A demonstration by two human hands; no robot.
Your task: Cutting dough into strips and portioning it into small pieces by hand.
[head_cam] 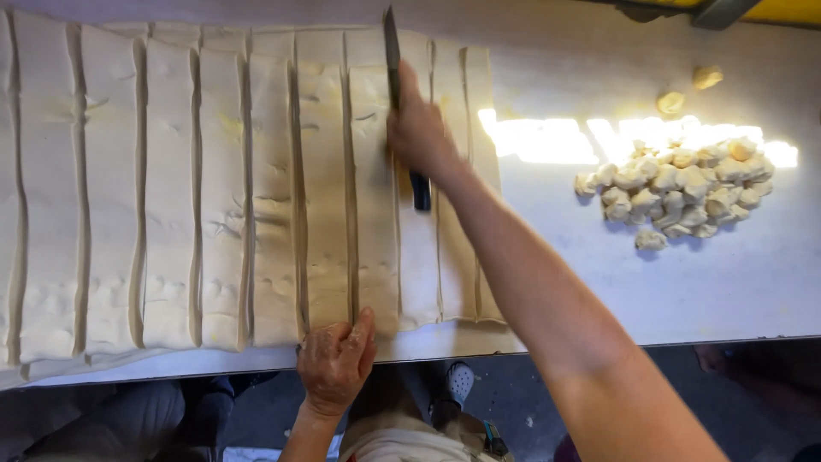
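We saw a white surface (599,282) filling most of the view, its near edge running along the bottom. On its left and middle lay a big sheet of pale dough (214,197), cut lengthwise into long strips side by side; we counted about ten, though the leftmost ran out of view, so the count was not certain. The strips were touching or nearly touching, with thin slits between them.

Our right arm reached across the right end of the sheet and covered parts of the last two or three strips. The right hand (417,128) was wrapped shut around the handle of one knife (392,47), grip pressed tight on it; the dark butt of the handle stuck out below the hand. The blade pointed away from us and lay along a slit between two strips near the sheet's far edge.

The left hand (335,364) sat at the near edge of the surface, fingers curled together with tips resting on the near end of a strip, pinching nothing that we could see.

Well apart to the right was one heap of small dough lumps (684,188), too many to count, partly in a bright patch of light. Two loose lumps (671,103) lay just beyond the heap. Below the surface edge, a shoe (459,382) showed on a dark floor.
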